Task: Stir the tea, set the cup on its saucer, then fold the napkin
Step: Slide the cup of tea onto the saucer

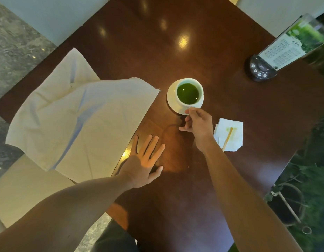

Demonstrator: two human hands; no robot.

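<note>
The cup (189, 92), white and filled with dark green tea (187, 93), sits on its white saucer (171, 99) just past the middle of the dark wooden table (203, 57), shifted toward the saucer's 3 o'clock side so that more of the saucer's rim shows at 9 o'clock. The cup's handle cannot be made out — the right hand (198, 124) covers the near edge of cup and saucer at 6 o'clock, its fingers loosely curled, thumb and forefinger pinched close at the rim; whether they actually grip the cup or only touch it I cannot tell. At 4 o'clock from the cup, partly hidden behind the right wrist, lies a small white paper tissue (230, 133) with a greenish stain and a thin wooden stir stick (227, 138) resting across it. At 7 o'clock from the cup the left hand (145, 160) lies flat on the table, palm down, fingers spread wide and holding nothing, its fingertips just beside the edge of the napkin (75, 124). The napkin — a large pale cloth, unfolded and creased — spreads from 9 to 8 o'clock of the cup and hangs over the table's edge, so its far corner is lost from the tabletop. At 2 o'clock stands a clear menu holder (292, 44) on a dark base with buttons; its print is too small to read and its top is cut off by the frame.
</note>
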